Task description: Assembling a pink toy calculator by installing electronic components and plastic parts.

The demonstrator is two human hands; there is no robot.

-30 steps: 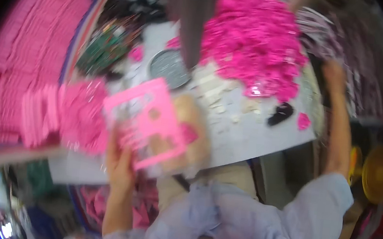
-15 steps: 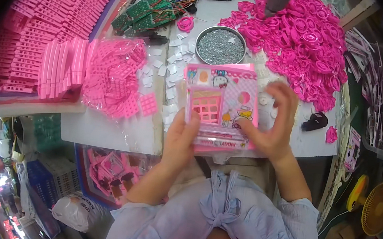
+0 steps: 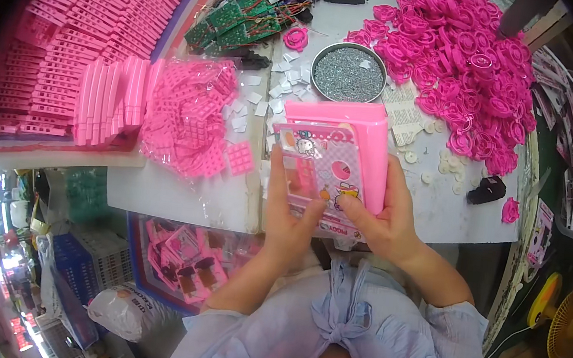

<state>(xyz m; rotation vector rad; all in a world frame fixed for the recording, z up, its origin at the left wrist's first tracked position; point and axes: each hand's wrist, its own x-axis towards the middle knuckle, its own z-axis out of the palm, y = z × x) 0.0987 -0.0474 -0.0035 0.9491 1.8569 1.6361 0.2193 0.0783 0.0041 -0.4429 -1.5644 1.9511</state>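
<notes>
In front of my body I hold a pink plastic panel (image 3: 375,129) with a thin, glossy cartoon-print faceplate (image 3: 328,152) over it. The faceplate has a window at its left and a round opening at its right. It sits askew, leaving pink bare at the top and right. My left hand (image 3: 289,218) grips the faceplate's left edge, fingers behind and thumb on the front. My right hand (image 3: 391,223) grips the pink panel's right side, its thumb pressing on the faceplate's lower part. Just beyond is a round tin (image 3: 346,99) of small screws.
Pink keypads in a plastic bag (image 3: 191,118) and small white squares (image 3: 241,110) lie left. Pink rings (image 3: 454,71) are heaped far right, near a black part (image 3: 486,190). Green circuit boards (image 3: 238,18) with wires lie at the back. A yellow fan (image 3: 572,325) stands lower right.
The faceplate has tilted and slid down-left against the pink panel, baring more pink. My right fingers, raised off the edge before, now wrap the panel's right side. The whole view has shifted slightly.
</notes>
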